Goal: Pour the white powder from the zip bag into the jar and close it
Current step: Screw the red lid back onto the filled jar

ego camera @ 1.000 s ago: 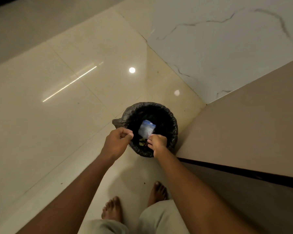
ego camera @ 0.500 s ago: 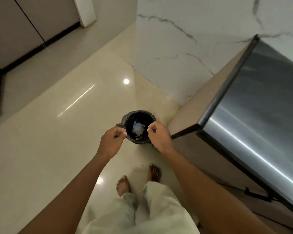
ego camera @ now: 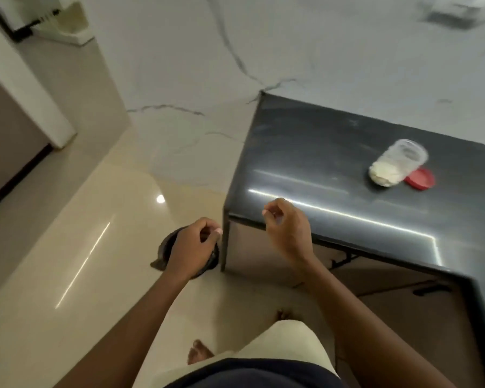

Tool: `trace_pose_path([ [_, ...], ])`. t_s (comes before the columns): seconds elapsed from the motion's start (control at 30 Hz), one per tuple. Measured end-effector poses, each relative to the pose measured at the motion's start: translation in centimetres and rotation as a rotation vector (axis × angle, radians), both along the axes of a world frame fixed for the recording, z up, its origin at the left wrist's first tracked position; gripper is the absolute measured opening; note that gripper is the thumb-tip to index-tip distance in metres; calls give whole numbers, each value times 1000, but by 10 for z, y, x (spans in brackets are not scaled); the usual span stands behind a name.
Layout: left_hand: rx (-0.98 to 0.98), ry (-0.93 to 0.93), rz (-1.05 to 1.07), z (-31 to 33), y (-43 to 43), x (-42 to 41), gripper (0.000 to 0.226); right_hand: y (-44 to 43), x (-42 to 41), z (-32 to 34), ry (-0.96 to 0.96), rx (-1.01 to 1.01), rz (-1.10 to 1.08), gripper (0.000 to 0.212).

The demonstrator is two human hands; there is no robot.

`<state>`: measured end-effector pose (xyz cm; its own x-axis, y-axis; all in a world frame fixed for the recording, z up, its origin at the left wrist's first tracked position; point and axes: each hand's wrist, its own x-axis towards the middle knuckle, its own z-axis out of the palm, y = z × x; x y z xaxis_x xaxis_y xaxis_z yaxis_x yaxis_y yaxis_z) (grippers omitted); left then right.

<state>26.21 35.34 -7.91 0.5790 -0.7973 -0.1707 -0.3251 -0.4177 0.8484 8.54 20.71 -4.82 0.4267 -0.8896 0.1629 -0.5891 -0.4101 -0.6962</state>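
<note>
On the dark counter [ego camera: 333, 163], far right, stands the jar [ego camera: 395, 163], open, with white powder filling its lower part. The red lid [ego camera: 419, 179] lies flat, touching the jar's near-right side. The zip bag is not in sight.

Your left hand [ego camera: 192, 246] hangs loosely curled over the black bin [ego camera: 165, 250] on the floor, grasping nothing. Your right hand [ego camera: 289, 228] is over the counter's near-left corner, fingers half curled, also with nothing in it.

The pouring looks finished, so what remains is closing the jar. Step right until the jar sits squarely in front of you. Steady the jar low on its wall with your left hand so it does not slide on the glossy top. Take the lid by its rim with your right, set it level on the mouth, then turn or press it; I cannot tell which kind it is. A tilted lid may jam, or tip the light jar over.
</note>
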Motion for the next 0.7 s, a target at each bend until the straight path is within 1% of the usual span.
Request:
trace_pose_path([
  [0.07, -40, -36, -100, 11, -35, -26, 4, -22, -41, 9, -6, -35, -95, 3],
  [0.23, -99, -75, -272, 32, -123, -96, 6, -81, -132, 19, 26, -64, -306, 7],
  [0.33, -120, -75, -323, 37, -175, -138, 12, -118, -183, 18, 66, -74, -361, 8],
  [0.43, -140, -73, -339, 38, -228, -178, 24, -160, -226, 13, 112, -67, -366, 9],
  [0.5, -140, -72, -349, 38, -264, -203, 39, -194, -251, 11, 119, -67, -347, 8],
  [0.57, -109, -91, -367, 35, -300, -227, 61, -232, -271, 8, 142, -66, -314, 12],
  [0.7, -29, -30, -301, 30, -361, -266, 112, -302, -296, 7, 250, -54, -243, 29],
])
